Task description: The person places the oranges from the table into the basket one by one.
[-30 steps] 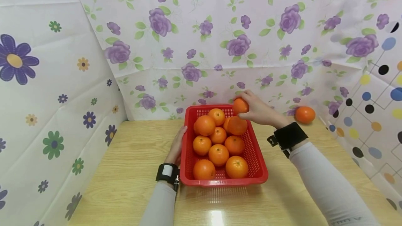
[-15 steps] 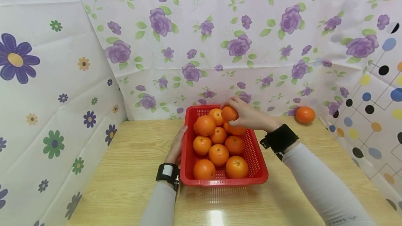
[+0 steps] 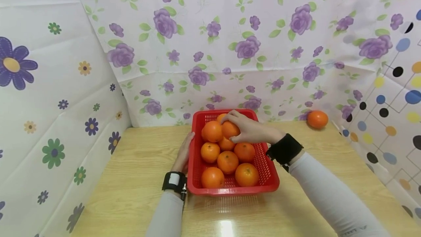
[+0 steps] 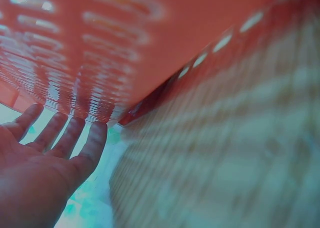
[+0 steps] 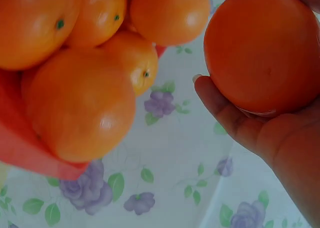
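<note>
My right hand (image 3: pixel 248 128) grips an orange (image 3: pixel 230 130) over the far part of a red plastic basket (image 3: pixel 275 184). In the right wrist view this held orange (image 5: pixel 262 51) sits against the palm, fingers curled round it. Several more oranges (image 3: pixel 227 162) lie heaped in the basket, and the hand hides some at the back. My left hand (image 3: pixel 184 153) rests at the basket's left side. Seen from the left wrist, its fingers (image 4: pixel 92 143) are nearly straight, with the tips right at the slotted basket wall (image 4: pixel 165 43).
A lone orange-red fruit (image 3: pixel 317 119) lies on the wooden table (image 3: pixel 144 178) at the back right. Flower-printed sheeting (image 3: pixel 217 46) rises behind and to the left of the table, and a dotted sheet (image 3: pixel 391 120) stands at the right.
My right hand has carried the orange leftward and slightly nearer, from the basket's far right corner to over the heaped oranges. The left hand stays at the basket's side.
</note>
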`<state>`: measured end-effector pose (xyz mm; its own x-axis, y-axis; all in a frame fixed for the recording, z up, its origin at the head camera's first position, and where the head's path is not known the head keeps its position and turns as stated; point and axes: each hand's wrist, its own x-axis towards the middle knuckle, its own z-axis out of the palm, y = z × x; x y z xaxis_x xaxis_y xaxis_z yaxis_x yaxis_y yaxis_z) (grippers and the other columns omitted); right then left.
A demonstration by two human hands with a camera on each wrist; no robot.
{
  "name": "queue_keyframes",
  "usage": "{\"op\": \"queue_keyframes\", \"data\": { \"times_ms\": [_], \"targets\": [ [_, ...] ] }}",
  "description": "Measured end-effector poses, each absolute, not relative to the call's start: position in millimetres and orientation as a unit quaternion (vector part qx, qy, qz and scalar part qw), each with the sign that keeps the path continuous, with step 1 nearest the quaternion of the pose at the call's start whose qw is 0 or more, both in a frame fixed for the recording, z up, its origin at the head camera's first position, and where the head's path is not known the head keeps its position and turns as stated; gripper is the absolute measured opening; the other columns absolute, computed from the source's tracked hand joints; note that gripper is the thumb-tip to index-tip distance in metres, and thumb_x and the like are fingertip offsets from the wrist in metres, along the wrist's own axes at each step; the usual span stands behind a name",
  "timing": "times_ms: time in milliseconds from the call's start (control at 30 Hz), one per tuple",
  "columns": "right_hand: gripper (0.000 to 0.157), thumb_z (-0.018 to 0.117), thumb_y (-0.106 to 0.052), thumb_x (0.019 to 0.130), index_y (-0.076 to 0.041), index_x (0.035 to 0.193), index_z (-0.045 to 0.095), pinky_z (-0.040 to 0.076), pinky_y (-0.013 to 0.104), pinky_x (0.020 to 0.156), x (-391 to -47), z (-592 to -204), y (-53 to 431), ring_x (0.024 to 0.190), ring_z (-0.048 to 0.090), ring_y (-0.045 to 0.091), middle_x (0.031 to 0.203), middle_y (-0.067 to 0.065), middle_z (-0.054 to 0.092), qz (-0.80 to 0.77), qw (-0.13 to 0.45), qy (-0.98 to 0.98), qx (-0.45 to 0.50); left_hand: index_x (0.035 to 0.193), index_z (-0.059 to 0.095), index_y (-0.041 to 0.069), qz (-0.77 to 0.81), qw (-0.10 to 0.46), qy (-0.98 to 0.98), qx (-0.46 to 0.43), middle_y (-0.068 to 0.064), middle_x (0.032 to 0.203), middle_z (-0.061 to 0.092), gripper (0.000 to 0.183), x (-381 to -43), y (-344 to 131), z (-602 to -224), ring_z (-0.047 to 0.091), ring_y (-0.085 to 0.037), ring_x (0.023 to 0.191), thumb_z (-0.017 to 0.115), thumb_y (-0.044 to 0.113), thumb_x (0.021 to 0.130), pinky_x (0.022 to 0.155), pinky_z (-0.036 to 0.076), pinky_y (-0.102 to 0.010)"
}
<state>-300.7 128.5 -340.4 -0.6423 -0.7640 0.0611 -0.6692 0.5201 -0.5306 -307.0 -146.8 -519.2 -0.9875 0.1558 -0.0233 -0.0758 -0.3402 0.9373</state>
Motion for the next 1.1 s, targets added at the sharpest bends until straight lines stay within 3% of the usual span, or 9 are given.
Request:
{"op": "queue_keyframes", "data": {
  "times_ms": [200, 433, 700, 900, 1100],
  "targets": [
    [0.051, 0.074, -0.012, 0.093, -0.014, 0.139, 0.053, 0.051, 0.04, 0.103, -294.1, -343.5, 116.7, 0.119, 0.052, 0.024, 0.142, 0.007, 0.041, -0.25, 0.098, 0.853, -0.447, 0.164, 0.028, 0.023, 0.814, 0.068, 0.576, 0.034, -0.005, 0.164, 0.036, 0.071, -309.2, -148.3, -521.1, 0.038, -0.027, 0.148, 0.051, 0.056, 0.106, 0.118, 0.037, -0.052],
    [0.051, 0.074, -0.011, 0.092, -0.015, 0.138, 0.053, 0.052, 0.036, 0.101, -287.2, -349.7, 105.1, 0.118, 0.052, 0.021, 0.14, 0.005, 0.041, -0.236, 0.096, 0.849, -0.463, 0.164, 0.028, 0.023, 0.815, 0.068, 0.574, 0.037, -0.006, 0.164, 0.037, 0.068, -311.8, -147.6, -521.3, 0.038, -0.027, 0.148, 0.049, 0.053, 0.107, 0.119, 0.035, -0.051],
    [0.049, 0.074, -0.019, 0.091, -0.026, 0.135, 0.054, 0.05, 0.026, 0.102, -277.5, -367.3, 86.2, 0.123, 0.044, 0.01, 0.134, -0.007, 0.042, -0.198, 0.113, 0.854, -0.468, 0.161, 0.033, 0.026, 0.812, 0.073, 0.579, 0.023, -0.003, 0.158, 0.044, 0.063, -311.0, -148.6, -518.9, 0.045, -0.025, 0.142, 0.05, 0.054, 0.107, 0.115, 0.042, -0.047],
    [0.053, 0.072, -0.02, 0.093, -0.02, 0.142, 0.053, 0.051, 0.023, 0.098, -271.5, -372.7, 75.0, 0.118, 0.047, 0.012, 0.134, -0.002, 0.044, -0.152, 0.111, 0.859, -0.476, 0.161, 0.034, 0.027, 0.815, 0.079, 0.573, 0.028, -0.005, 0.156, 0.046, 0.063, -310.6, -149.5, -521.3, 0.05, -0.025, 0.136, 0.05, 0.055, 0.107, 0.107, 0.051, -0.041],
    [0.056, 0.074, -0.019, 0.093, -0.016, 0.144, 0.052, 0.051, 0.025, 0.099, -269.0, -375.7, 67.6, 0.118, 0.048, 0.017, 0.136, 0.003, 0.043, -0.14, 0.121, 0.85, -0.493, 0.16, 0.036, 0.026, 0.808, 0.073, 0.584, 0.033, -0.006, 0.154, 0.047, 0.064, -309.1, -149.4, -521.4, 0.052, -0.026, 0.133, 0.049, 0.058, 0.106, 0.105, 0.053, -0.044]
  ]
}}
